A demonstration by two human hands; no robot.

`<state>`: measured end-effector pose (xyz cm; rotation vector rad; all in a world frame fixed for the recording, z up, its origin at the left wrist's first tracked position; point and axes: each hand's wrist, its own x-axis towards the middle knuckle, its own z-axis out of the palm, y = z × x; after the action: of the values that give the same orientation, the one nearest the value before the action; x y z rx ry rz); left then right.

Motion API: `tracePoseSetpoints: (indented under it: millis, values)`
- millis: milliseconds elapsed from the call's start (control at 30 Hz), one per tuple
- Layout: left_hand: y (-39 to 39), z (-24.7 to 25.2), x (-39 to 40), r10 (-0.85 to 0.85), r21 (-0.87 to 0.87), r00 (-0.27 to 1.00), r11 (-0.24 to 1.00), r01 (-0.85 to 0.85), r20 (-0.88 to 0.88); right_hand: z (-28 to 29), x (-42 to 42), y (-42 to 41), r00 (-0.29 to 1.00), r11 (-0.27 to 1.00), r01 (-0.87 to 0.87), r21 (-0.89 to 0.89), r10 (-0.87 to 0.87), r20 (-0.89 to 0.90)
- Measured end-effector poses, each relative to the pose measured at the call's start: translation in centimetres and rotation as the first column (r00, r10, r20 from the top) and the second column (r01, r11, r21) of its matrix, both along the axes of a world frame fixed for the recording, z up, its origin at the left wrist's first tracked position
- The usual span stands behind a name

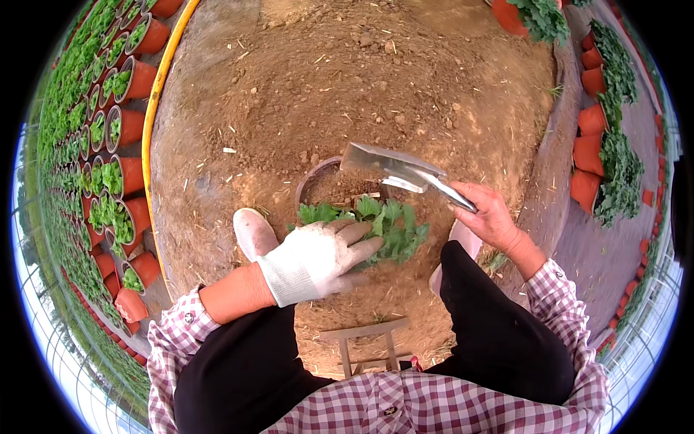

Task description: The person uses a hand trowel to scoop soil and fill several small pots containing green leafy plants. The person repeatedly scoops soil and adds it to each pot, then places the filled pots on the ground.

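Observation:
My left hand (325, 255), in a white knit work glove, rests with spread fingers over the lobed green leaves of a plant (398, 230). Its stem is hidden under the leaves and glove. Just beyond the leaves shows the curved dark rim of a pot (304, 184) with brown soil (328, 191) inside. Bare, my right hand (490, 214) grips the handle of a metal hand scoop (374, 161). The scoop's broad blade hangs over the far right side of the pot, and whether it carries soil cannot be seen.
Loose soil (347, 81) is heaped ahead. A yellow hose (157, 92) borders rows of potted seedlings (133, 127) on the left. Leafy plants in terracotta-coloured pots (588, 154) line the right, and another pot (508, 17) stands at upper right. A wooden stool (368, 330) is beneath me.

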<state>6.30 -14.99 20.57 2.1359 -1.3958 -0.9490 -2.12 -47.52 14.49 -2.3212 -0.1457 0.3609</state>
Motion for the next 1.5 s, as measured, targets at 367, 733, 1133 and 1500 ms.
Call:
tracePoseSetpoints:
  millis: [367, 733, 1133, 1500]
  values:
    - [11.2, -8.5, 1.7, 0.829, 0.492, 0.171, 0.467, -0.735, -0.532, -3.5, -2.7, -2.8, 0.987, 0.868, -0.042, -0.496, 0.114, 0.115]
    - [8.6, -11.2, 1.0, 0.487, -0.006, 0.427, 0.654, -0.756, -0.762, -5.2, 6.3, 8.2, 0.855, 0.747, 0.332, 0.576, 0.02, -0.519]
    - [10.4, -10.1, 1.7, 0.547, 0.136, 0.827, 0.836, -0.532, -0.13, -2.1, -0.2, 12.3, 0.581, 0.634, 0.6, 0.488, 0.075, -0.811]
    - [7.3, -9.1, 1.7, 0.776, -0.083, 0.618, 0.613, -0.786, -0.123, -6.5, -3.4, 8.5, 0.689, 0.838, -0.544, 0.027, 0.466, -0.555]
